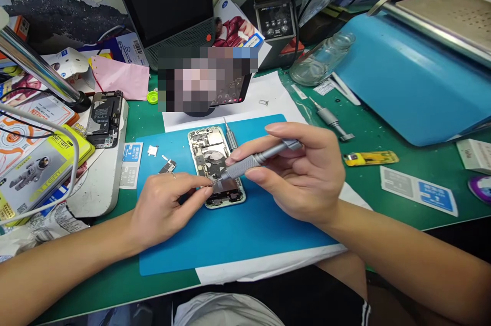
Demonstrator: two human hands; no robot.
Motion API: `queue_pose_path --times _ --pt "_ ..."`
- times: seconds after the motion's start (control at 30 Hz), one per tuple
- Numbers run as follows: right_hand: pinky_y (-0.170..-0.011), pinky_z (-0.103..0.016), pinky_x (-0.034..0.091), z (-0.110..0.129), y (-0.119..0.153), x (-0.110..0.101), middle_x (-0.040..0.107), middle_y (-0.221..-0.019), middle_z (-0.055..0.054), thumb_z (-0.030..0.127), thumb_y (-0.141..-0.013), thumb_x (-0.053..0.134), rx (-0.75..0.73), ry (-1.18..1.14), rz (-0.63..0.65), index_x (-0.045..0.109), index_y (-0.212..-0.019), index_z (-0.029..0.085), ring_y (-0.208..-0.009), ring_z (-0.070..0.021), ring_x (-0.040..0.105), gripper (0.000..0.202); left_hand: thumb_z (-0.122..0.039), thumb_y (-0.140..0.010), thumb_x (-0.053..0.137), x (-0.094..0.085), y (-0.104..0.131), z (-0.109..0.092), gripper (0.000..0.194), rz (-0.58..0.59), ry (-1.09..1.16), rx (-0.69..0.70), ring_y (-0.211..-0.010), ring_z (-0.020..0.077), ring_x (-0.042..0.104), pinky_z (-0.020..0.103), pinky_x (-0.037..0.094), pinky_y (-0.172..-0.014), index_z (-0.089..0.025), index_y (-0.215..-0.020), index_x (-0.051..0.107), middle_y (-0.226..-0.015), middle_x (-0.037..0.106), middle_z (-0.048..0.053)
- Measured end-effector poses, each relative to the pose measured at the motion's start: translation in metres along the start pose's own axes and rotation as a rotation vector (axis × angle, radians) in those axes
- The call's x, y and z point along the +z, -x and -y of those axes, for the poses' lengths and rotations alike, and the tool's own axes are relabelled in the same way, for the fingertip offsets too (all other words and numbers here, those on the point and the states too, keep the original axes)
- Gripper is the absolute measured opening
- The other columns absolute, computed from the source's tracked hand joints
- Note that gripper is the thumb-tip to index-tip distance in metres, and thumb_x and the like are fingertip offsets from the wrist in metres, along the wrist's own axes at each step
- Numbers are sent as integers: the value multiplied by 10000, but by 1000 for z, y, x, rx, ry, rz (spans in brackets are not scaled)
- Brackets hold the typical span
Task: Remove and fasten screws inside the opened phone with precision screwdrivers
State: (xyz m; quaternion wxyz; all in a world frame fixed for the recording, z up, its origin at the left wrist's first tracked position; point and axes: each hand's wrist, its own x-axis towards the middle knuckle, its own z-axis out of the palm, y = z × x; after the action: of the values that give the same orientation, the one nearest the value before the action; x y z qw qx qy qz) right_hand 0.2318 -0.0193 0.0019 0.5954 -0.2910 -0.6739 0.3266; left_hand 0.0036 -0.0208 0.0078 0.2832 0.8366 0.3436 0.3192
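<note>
My right hand (307, 172) is closed around a grey precision screwdriver (245, 164), which slants down and left over an opened phone (211, 158). The thumb and forefinger of my left hand (169, 203) pinch together right at the screwdriver's thin tip; whatever lies between them is too small to make out. With its inner parts bare, the phone lies on a blue mat (245, 239). Another screwdriver (230, 137) rests along the phone's upper right side. Left of the phone are a small dark metal part (167, 165) and a little silver plate (152, 150).
At left, another opened phone (103, 118) sits on a white device near a yellow battery box (42, 172). Behind the mat stands a propped phone (233, 93). On the right are a glass jar (322, 60), a third screwdriver (330, 120) and a yellow tool (371, 158).
</note>
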Motion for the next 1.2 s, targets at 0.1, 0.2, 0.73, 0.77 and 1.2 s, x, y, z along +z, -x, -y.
queue_pose_path --times 0.1,0.2,0.73,0.77,1.2 --pt "-630 -271 685 1 0 0 759 -1026 -15 178 -891 748 13 24 -17 590 -1284 336 -837 -172 774 452 -178 -965 671 0 1 0 96 1 -11 3 -713 117 745 199 538 -654 -175 -1020 750 -913 808 3" --pt "-632 -271 688 1 0 0 756 -1015 -13 182 -889 751 14 33 -25 595 -1276 331 -828 -171 773 444 -179 -968 668 0 1 0 94 4 -16 2 -690 113 734 198 523 -642 -167 -1014 748 -897 805 3" --pt "-677 -277 694 0 1 -2 768 -1045 -23 111 -879 741 -32 30 33 552 -1368 321 -885 -172 774 565 -199 -979 649 0 1 0 103 14 -14 -14 -697 123 740 208 537 -647 -185 -1000 750 -892 805 5" --pt "-683 -282 694 0 1 -2 769 -1039 -25 107 -880 739 -33 29 34 552 -1368 319 -886 -173 773 564 -195 -978 646 0 1 -1 105 13 -13 -16 -695 121 739 207 536 -646 -186 -994 749 -888 804 3" --pt "-685 -286 695 0 1 -3 773 -1033 -29 118 -889 735 -21 29 65 552 -1348 320 -895 -177 774 535 -164 -952 665 1 1 0 89 15 -9 -31 -643 96 707 190 475 -591 -179 -955 753 -816 787 -26"
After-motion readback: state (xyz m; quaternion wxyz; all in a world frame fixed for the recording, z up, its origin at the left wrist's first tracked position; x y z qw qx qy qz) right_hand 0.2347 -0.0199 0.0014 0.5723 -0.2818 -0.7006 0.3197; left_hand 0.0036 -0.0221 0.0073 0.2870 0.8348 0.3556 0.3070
